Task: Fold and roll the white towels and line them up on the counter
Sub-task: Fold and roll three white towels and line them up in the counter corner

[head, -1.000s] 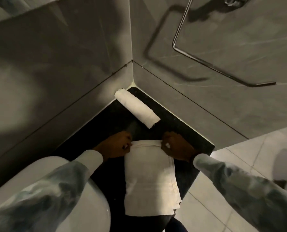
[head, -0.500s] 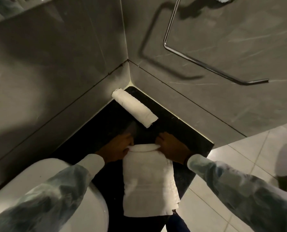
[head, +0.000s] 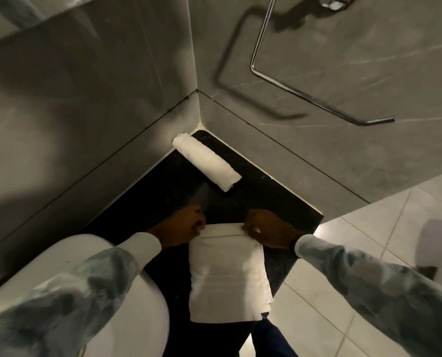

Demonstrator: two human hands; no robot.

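Observation:
A folded white towel [head: 227, 276] lies flat on the black counter [head: 178, 186], its near end hanging over the counter's front edge. Its far end is turned over into a narrow roll. My left hand [head: 182, 228] pinches the left end of that roll and my right hand [head: 267, 229] pinches the right end. A finished rolled white towel [head: 206, 161] lies diagonally in the far corner, against the left wall.
Grey tiled walls meet in the corner behind the counter. A chrome towel bar [head: 310, 97] juts from the right wall. A white basin [head: 137, 287] sits at the lower left. Pale floor tiles [head: 369, 240] lie to the right.
The far edge of the flat towel has been turned over toward me into a small roll. Both hands have shifted slightly nearer with it.

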